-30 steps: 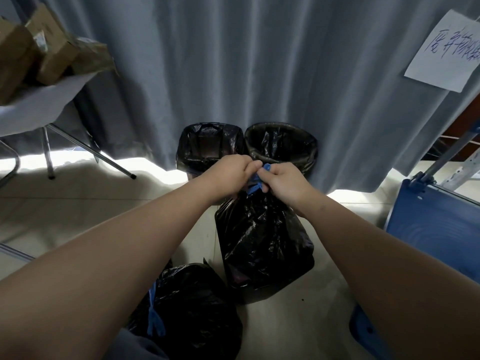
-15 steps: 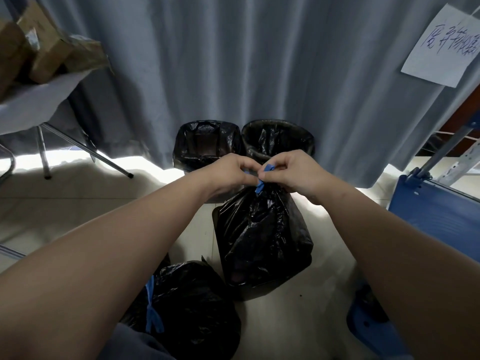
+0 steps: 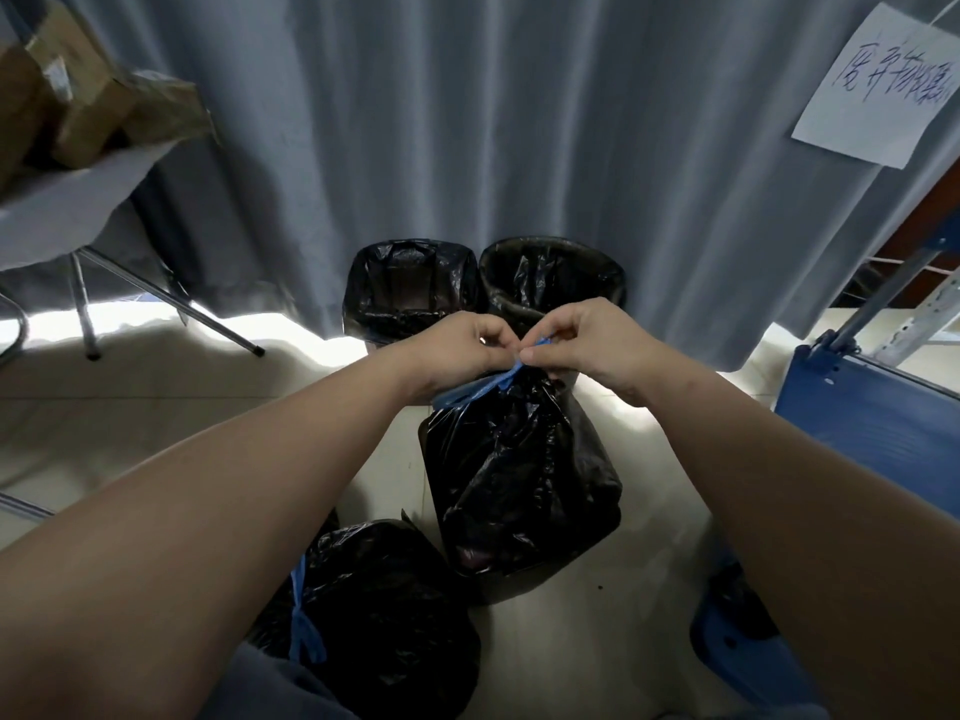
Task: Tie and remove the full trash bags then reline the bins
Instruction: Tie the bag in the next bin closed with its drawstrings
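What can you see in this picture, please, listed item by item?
Upright black plastic trash bag: one, black, centre floor.
Tied black plastic trash bag: one, black, lower left.
Blue plastic drawstring: one, blue, upright bag's neck.
Grey fabric curtain: one, grey, behind.
Black-lined bins: two, black, side by side before the curtain.
White handwritten paper sign: one, white, upper right.
Brown cardboard boxes: several, brown, upper left table.
Blue panel: one, blue, right.
Left hand, right hand: two, both pinching the drawstring.
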`<act>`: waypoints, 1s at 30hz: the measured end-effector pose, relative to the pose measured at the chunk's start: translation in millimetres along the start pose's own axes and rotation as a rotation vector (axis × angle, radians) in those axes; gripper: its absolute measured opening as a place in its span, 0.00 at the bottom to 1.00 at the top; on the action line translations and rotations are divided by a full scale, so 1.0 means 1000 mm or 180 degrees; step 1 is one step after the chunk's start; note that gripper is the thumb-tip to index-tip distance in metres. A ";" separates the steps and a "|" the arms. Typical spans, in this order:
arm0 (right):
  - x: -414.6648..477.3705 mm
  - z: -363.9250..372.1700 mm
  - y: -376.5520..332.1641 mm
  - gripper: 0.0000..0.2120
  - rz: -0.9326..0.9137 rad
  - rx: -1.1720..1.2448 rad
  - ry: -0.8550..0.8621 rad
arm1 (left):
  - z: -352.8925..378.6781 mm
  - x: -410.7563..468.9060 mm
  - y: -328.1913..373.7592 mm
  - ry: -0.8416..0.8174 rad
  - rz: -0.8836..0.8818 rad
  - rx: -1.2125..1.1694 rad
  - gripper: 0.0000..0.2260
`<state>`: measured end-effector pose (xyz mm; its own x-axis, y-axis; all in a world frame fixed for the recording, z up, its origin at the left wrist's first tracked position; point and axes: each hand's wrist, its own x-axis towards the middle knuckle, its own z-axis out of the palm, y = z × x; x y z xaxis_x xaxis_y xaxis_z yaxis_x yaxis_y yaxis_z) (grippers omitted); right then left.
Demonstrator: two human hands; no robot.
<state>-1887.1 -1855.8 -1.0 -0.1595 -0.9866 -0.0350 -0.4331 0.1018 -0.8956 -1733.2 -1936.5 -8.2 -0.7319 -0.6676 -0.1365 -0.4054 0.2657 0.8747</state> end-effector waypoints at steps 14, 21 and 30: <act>0.003 0.023 0.007 0.06 -0.0573 -0.1804 0.1024 | 0.003 -0.004 0.001 -0.0055 -0.0023 -0.0825 0.08; 0.001 0.014 0.002 0.07 -0.0531 -0.1478 0.0821 | -0.005 -0.001 0.002 0.0138 0.0577 0.0791 0.06; -0.011 -0.007 0.022 0.04 -0.0789 -0.3096 0.0547 | -0.012 -0.001 -0.023 0.0411 0.1452 0.3745 0.10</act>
<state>-1901.3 -1841.3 -17.5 -0.0594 -0.9701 0.2354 -0.9926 0.0323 -0.1173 -1716.5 -1950.3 -22.8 -0.9013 -0.3979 0.1713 -0.4199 0.8997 -0.1193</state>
